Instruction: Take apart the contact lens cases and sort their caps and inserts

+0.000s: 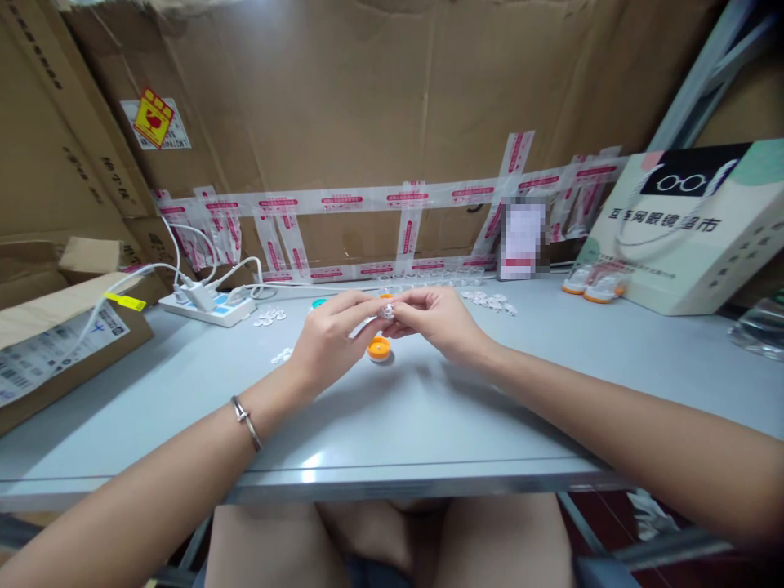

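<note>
White piece (388,311) is pinched between left hand (331,336) and right hand (438,323) above orange cap (379,349), well back from table (398,457) edge.

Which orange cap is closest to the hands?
The lone cap just below the white piece pinched by the left hand and right hand; the other two caps sit far right beside the box.

The white box (686,253) at the right of the desk bears the Chinese characters 互连网眼镜超市 below a spectacles logo. Print on the yellow sticker (153,119), the tape strips (343,200) and the carton label (42,351) is too small to read.
</note>
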